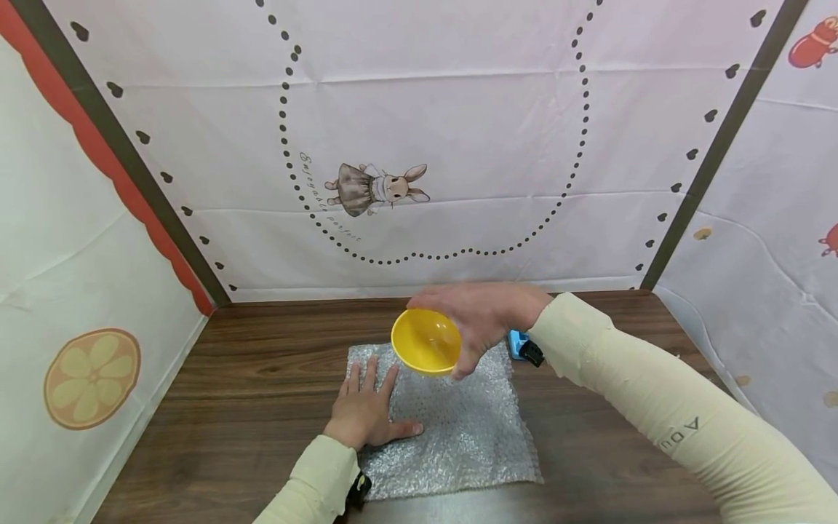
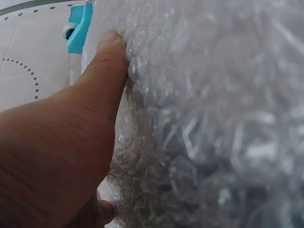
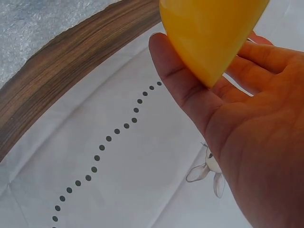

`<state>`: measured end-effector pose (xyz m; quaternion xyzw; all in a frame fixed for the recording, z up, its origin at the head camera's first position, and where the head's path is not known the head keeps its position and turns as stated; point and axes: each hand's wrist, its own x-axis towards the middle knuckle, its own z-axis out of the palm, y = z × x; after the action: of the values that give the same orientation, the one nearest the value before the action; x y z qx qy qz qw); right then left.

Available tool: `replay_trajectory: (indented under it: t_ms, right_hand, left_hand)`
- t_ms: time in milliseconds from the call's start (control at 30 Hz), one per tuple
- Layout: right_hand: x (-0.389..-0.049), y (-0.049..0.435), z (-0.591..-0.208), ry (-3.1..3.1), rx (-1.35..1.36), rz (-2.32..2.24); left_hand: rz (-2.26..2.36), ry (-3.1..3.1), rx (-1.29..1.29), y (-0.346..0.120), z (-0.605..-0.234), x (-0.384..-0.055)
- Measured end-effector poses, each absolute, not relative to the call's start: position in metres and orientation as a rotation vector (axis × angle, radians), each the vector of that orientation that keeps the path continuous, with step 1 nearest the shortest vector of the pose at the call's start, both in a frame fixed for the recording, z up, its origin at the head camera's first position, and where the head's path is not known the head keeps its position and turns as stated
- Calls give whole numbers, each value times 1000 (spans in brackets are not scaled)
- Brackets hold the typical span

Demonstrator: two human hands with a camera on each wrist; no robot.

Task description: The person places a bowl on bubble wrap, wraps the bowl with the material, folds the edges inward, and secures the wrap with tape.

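Observation:
My right hand grips a yellow bowl by its side, thumb and fingers on either side of it. The bowl is tilted, its hollow facing the head camera, and it is held above a sheet of bubble wrap on the table. In the right wrist view the bowl's smooth outside shows between thumb and fingers. Fingers spread, my left hand lies flat on the left part of the bubble wrap. The left wrist view shows its thumb resting along the bubbly surface.
A light-blue object, partly hidden by the right forearm, lies beyond the sheet's right edge; a black piece sits beside it. Printed white cloth walls the dark wooden table at the back and both sides.

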<state>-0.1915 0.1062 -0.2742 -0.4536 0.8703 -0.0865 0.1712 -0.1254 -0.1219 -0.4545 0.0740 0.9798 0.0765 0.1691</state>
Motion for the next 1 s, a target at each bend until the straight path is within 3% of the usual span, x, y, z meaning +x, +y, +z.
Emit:
replay_trajectory:
  t_ms: [1000]
  right_hand:
    - [-189,107,-301,2424,-1287,-264]
  left_hand:
    - [239,2788,201,-122,-455,-123]
